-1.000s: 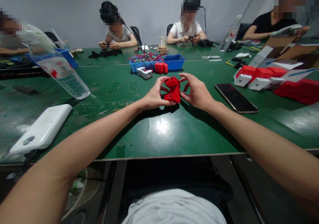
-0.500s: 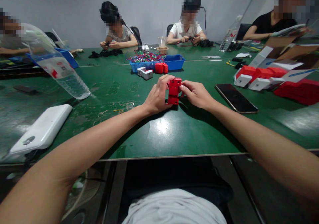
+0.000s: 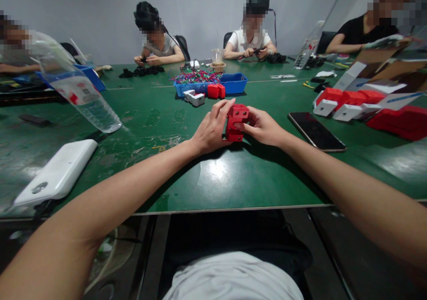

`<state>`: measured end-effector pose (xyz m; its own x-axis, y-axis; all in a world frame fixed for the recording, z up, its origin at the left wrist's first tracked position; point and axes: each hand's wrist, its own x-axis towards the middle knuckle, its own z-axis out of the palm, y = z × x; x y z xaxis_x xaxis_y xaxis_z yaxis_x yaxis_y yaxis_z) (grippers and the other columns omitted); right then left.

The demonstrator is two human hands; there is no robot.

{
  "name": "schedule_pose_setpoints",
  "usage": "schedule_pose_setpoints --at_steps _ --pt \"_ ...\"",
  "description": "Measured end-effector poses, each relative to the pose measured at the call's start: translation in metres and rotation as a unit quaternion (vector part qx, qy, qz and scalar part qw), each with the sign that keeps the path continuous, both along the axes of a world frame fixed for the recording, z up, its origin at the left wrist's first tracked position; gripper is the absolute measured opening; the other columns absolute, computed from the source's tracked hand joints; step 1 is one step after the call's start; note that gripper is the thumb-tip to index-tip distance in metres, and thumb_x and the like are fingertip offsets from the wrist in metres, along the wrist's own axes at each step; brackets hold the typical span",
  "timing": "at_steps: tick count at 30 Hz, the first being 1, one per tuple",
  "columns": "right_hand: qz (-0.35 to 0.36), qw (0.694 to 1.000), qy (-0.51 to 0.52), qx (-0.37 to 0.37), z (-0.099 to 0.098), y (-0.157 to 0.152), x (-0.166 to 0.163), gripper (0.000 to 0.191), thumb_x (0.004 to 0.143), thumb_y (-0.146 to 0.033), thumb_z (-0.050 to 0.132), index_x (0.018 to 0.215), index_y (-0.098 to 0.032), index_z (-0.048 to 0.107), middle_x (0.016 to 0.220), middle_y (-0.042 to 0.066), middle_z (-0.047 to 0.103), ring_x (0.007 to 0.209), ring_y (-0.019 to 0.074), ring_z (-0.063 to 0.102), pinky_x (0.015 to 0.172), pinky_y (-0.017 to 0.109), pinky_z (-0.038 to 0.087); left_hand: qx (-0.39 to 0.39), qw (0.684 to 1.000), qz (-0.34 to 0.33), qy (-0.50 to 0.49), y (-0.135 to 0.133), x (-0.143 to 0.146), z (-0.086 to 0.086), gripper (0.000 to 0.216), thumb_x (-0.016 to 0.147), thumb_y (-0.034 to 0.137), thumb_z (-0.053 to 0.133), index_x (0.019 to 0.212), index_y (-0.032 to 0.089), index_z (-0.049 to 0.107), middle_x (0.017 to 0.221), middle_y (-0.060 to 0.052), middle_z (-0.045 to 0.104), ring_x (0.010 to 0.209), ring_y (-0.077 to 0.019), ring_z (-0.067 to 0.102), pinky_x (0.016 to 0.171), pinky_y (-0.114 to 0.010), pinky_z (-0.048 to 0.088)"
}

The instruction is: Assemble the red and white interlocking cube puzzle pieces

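Observation:
A red plastic housing [image 3: 236, 123] with small dark holes is held upright between my two hands, just above the green table. My left hand [image 3: 212, 126] grips its left side, fingers over the top and thumb low down. From the right, my right hand [image 3: 264, 126] closes on it, the thumb pressed across its front face. Beyond my hands, a white housing [image 3: 194, 98] and red housings [image 3: 216, 91] lie against a blue tray [image 3: 243, 84] with a tangle of coloured wires [image 3: 198, 77].
A black phone [image 3: 316, 131] lies right of my hands, near red and white housings [image 3: 347, 102] and an open cardboard box [image 3: 380, 64]. To the left are a tilted plastic bottle [image 3: 88, 100] and a white power bank [image 3: 56, 172]. Several co-workers sit around the table.
The red housing has turned between my hands, showing more of its front. My right thumb has moved from its right edge onto the front face.

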<state>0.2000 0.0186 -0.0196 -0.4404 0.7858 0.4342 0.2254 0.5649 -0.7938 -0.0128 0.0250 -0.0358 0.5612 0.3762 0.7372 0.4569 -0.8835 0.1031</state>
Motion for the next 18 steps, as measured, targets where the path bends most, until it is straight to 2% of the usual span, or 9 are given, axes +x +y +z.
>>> schedule_pose_setpoints --at_steps 7,11,15,18 --pt "0.004 1.0 0.005 0.03 0.0017 0.0002 -0.0003 0.038 0.081 -0.044 0.072 0.106 -0.019 0.059 0.104 0.008 0.069 0.093 0.0226 0.065 0.087 0.038 0.053 -0.029 1.0 0.002 0.008 -0.0005 -0.0004 0.0015 0.103 0.078 0.053 0.071 0.156 0.019 0.013 0.151 -0.021 0.032 0.137 -0.0357 0.045 0.104 -0.048 0.048" --pt "0.026 1.0 0.015 -0.006 0.0028 0.0007 0.0003 0.046 0.08 -0.051 0.073 0.11 -0.018 0.061 0.105 0.009 0.07 0.095 0.0227 0.065 0.089 0.038 0.053 -0.042 0.999 0.007 0.025 -0.0021 0.0002 0.0036 0.104 0.079 0.055 0.07 0.156 0.018 0.012 0.15 -0.022 0.038 0.136 -0.0364 0.046 0.103 -0.049 0.047" --pt "0.041 0.999 0.017 -0.02 0.0029 0.0001 0.0001 0.042 0.082 -0.051 0.071 0.108 -0.018 0.065 0.103 0.008 0.072 0.093 0.0221 0.065 0.088 0.038 0.053 -0.06 0.997 0.007 0.037 -0.0041 0.0018 0.0058 0.108 0.079 0.06 0.069 0.157 0.013 0.011 0.15 -0.023 0.043 0.136 -0.0368 0.047 0.104 -0.051 0.044" --pt "0.042 0.998 0.017 -0.035 0.0032 0.0 -0.0003 0.041 0.084 -0.05 0.07 0.108 -0.017 0.066 0.096 0.006 0.071 0.085 0.0196 0.064 0.081 0.035 0.053 -0.064 0.997 0.012 0.038 -0.0048 0.0026 0.0061 0.117 0.073 0.067 0.071 0.157 0.012 0.012 0.148 -0.024 0.045 0.132 -0.0373 0.049 0.104 -0.051 0.044"
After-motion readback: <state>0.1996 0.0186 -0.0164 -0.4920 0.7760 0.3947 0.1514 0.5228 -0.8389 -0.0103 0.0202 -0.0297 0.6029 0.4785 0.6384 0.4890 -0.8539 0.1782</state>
